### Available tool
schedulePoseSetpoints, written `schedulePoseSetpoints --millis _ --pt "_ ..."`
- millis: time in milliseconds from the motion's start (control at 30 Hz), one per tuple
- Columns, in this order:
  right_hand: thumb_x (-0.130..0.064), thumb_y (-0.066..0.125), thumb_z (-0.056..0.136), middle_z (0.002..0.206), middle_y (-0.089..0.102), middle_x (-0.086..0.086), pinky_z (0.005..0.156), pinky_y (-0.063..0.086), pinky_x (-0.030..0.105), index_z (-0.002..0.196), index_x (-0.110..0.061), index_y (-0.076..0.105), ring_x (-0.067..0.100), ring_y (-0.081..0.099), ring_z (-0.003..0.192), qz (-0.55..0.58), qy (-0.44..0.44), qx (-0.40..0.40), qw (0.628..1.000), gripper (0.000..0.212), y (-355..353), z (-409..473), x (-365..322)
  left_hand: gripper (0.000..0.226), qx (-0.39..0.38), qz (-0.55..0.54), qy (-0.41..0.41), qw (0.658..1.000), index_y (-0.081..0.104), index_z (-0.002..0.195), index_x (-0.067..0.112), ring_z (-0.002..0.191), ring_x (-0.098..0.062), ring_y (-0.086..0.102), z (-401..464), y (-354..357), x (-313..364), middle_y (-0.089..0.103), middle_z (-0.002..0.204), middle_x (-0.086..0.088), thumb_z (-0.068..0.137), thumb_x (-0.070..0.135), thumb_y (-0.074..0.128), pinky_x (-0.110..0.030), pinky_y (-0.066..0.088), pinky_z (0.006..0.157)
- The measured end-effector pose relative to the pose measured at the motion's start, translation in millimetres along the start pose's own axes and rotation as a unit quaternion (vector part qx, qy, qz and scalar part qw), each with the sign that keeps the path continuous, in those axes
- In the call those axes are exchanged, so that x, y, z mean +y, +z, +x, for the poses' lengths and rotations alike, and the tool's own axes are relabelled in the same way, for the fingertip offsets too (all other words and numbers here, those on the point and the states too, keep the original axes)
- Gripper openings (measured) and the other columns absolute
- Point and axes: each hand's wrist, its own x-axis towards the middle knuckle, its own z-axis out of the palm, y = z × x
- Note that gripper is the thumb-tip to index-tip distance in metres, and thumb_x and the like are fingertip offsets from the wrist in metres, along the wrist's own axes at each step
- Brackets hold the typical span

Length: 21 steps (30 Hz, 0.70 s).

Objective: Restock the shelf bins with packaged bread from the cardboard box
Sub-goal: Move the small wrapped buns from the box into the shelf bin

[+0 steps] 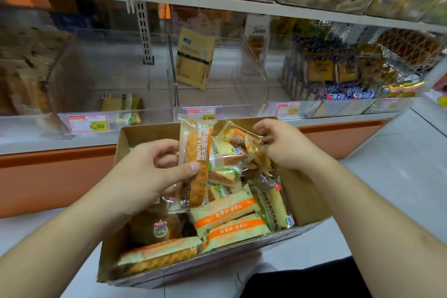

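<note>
Left hand (154,172) grips upright waffle bread pack (196,152).

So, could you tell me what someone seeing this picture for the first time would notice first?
Probably the upright waffle bread packet at centre, gripped by the left hand above the open cardboard box crammed with wrapped bread. Beside it, the right hand pinches a small orange packet at the box's far side. Behind, the clear shelf bins look nearly bare.
</note>
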Motion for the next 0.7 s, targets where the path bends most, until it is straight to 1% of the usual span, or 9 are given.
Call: schedulePoseSetpoints --millis 67,133,233,300,367,433,500,600,700 --pt "-0.012 0.079 0.089 0.125 0.065 -0.01 0.093 0.059 0.035 0.138 -0.032 0.061 0.019 0.066 0.114 -0.041 0.006 -0.023 0.999 0.056 11 1 3 0.031 0.002 -0.001 -0.005 1.0 0.07 0.121 0.027 0.099 -0.014 0.078 0 -1 -1 0.08 0.107 0.006 0.091 0.029 0.074 -0.041 0.06 0.089" --pt "-0.012 0.083 0.083 0.123 0.066 -0.013 0.092 0.061 0.038 0.137 -0.037 0.06 0.018 0.067 0.113 -0.057 0.003 -0.003 0.998 0.064 19 5 8 0.03 0.004 0.004 -0.007 1.0 0.07 0.121 0.027 0.098 -0.014 0.078 1 -1 -2 0.08 0.106 0.006 0.091 0.029 0.074 -0.041 0.06 0.087" --pt "-0.01 0.089 0.078 0.118 0.061 -0.016 0.091 0.062 0.038 0.138 -0.037 0.059 0.017 0.064 0.11 -0.058 0.003 0.005 0.998 0.072 22 9 10 0.033 0.005 0.004 -0.012 1.0 0.069 0.122 0.028 0.099 -0.014 0.077 2 -1 0 0.08 0.107 0.007 0.09 0.03 0.074 -0.042 0.06 0.088" --pt "-0.013 0.093 0.076 0.118 0.059 -0.015 0.09 0.061 0.037 0.134 -0.037 0.062 0.015 0.062 0.108 -0.077 0.005 -0.011 0.997 0.07 19 7 7 0.034 0.004 0.008 -0.012 1.0 0.069 0.123 0.029 0.099 -0.013 0.077 2 -2 1 0.08 0.107 0.008 0.09 0.032 0.074 -0.041 0.06 0.087" --pt "-0.016 0.096 0.073 0.11 0.062 -0.015 0.085 0.062 0.035 0.121 -0.038 0.066 0.012 0.064 0.101 -0.07 0.013 -0.014 0.997 0.062 11 5 6 0.031 0.007 0.011 -0.013 1.0 0.069 0.122 0.029 0.097 -0.012 0.077 1 -2 2 0.08 0.105 0.008 0.091 0.031 0.074 -0.038 0.059 0.085" --pt "-0.017 0.098 0.07 0.099 0.07 -0.011 0.079 0.065 0.038 0.106 -0.04 0.064 0.011 0.07 0.091 -0.04 0.026 0.001 0.999 0.055 2 2 7 0.029 0.01 0.015 -0.012 1.0 0.069 0.12 0.028 0.095 -0.012 0.078 0 -3 2 0.081 0.104 0.008 0.092 0.029 0.073 -0.04 0.061 0.085" --pt "-0.021 0.1 0.068 0.097 0.073 -0.009 0.081 0.065 0.039 0.102 -0.037 0.063 0.011 0.072 0.088 -0.01 0.029 0.026 0.999 0.053 -9 -1 7 0.03 0.017 0.02 -0.008 1.0 0.069 0.121 0.029 0.094 -0.011 0.078 0 -4 2 0.081 0.104 0.009 0.092 0.029 0.074 -0.038 0.061 0.084" --pt "-0.026 0.1 0.068 0.101 0.073 -0.008 0.086 0.063 0.039 0.104 -0.031 0.062 0.012 0.072 0.092 0.05 0.012 0.054 0.997 0.053 -23 -6 -2 0.045 0.041 0.02 -0.012 0.999 0.06 0.13 0.032 0.091 -0.01 0.078 1 -4 1 0.08 0.102 0.012 0.088 0.03 0.076 -0.03 0.061 0.073" --pt "-0.039 0.097 0.069 0.096 0.075 -0.006 0.083 0.062 0.036 0.107 -0.034 0.064 0.012 0.071 0.087 0.093 -0.024 0.101 0.99 0.051 -31 -15 -17 0.071 0.069 0.013 -0.001 0.998 0.044 0.141 0.046 0.086 -0.016 0.079 2 -4 0 0.08 0.105 0.006 0.084 0.025 0.081 -0.035 0.063 0.068"
